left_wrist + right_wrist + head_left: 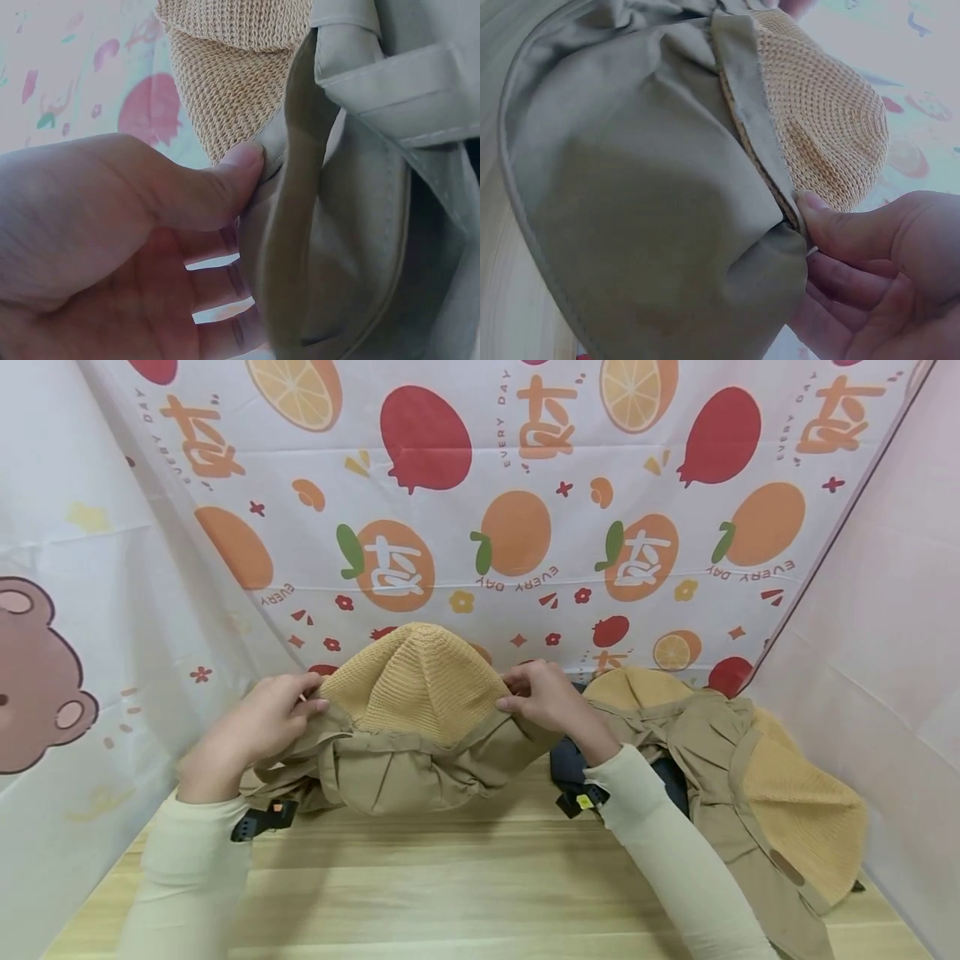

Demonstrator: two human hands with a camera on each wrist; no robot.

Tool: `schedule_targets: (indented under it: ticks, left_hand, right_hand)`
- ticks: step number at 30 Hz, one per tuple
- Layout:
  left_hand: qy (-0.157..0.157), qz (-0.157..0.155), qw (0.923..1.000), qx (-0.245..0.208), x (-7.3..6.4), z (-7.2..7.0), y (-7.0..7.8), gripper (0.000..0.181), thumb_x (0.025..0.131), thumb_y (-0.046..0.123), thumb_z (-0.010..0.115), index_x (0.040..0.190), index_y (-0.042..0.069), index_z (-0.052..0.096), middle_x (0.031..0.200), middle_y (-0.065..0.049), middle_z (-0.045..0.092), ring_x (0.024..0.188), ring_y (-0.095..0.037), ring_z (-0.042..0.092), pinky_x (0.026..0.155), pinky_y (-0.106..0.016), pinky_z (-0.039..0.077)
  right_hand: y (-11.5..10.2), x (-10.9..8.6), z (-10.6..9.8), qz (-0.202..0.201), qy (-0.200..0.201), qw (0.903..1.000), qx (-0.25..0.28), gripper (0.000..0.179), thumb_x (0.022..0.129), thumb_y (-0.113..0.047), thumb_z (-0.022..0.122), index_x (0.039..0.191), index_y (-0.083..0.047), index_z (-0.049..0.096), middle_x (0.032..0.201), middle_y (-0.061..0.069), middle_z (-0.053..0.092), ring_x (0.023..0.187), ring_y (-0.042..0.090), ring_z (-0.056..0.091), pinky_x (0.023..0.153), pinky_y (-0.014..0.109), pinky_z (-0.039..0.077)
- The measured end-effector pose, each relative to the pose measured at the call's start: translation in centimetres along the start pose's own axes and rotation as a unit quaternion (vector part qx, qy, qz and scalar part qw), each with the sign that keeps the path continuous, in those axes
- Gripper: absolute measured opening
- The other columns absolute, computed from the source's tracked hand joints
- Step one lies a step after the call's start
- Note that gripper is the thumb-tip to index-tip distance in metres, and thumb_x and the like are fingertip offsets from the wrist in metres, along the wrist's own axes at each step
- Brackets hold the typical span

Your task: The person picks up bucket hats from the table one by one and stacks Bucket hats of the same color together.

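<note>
A knit-crowned bucket sun hat (414, 722) is held at the centre of the head view, directly between the left hand (273, 714) and the right hand (551, 697), so that neither is clearly nearer to it. Its long axis is laid across the frame, left to right, almost along the line joining the two grips; the yellow crown is pointed toward the top of the frame, and the khaki brim is hung below over the counter (450, 877). Each grip is closed in a pinch, thumb against fingers, on opposite sides of the seam where crown and brim are joined. A second knit-crowned hat (806, 797) is seen tilted on its side at the lower right, nearer to the right arm.
</note>
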State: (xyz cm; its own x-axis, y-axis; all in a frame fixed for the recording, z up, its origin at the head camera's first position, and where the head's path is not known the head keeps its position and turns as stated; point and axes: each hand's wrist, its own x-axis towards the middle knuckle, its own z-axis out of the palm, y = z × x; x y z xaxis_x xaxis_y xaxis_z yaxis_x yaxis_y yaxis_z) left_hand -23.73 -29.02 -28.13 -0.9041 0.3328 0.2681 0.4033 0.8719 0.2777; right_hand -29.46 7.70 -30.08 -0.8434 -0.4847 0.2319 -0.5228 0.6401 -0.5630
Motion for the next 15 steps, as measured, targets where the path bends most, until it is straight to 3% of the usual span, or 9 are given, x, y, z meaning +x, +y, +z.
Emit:
schedule_targets:
  ticks: [9, 15]
  left_hand:
    - [-0.063, -0.018, 0.9979, -0.001, 0.5, -2.3, -3.6, 0.010, 0.099, 0.005, 0.063, 0.091, 0.002, 0.068, 0.079, -0.005, 0.065, 0.070, -0.017, 0.053, 0.065, -0.032, 0.044]
    - [-0.094, -0.032, 0.9949, 0.018, 0.7, -3.4, -5.6, 0.019, 0.100, 0.005, 0.061, 0.081, 0.005, 0.063, 0.078, -0.004, 0.062, 0.072, -0.017, 0.052, 0.066, -0.033, 0.043]
  right_hand:
    - [-1.2, 4.2, 1.8, 0.014, -0.049, 0.9984, -0.025, 0.031, 0.099, -0.022, 0.071, 0.126, -0.008, 0.070, 0.111, 0.013, 0.077, 0.103, 0.025, 0.074, 0.088, 0.039, 0.059]
    - [-2.3, 6.7, 2.8, 0.005, -0.073, 0.9959, -0.052, 0.030, 0.099, -0.024, 0.071, 0.125, -0.008, 0.070, 0.115, 0.012, 0.077, 0.106, 0.025, 0.074, 0.089, 0.037, 0.058]
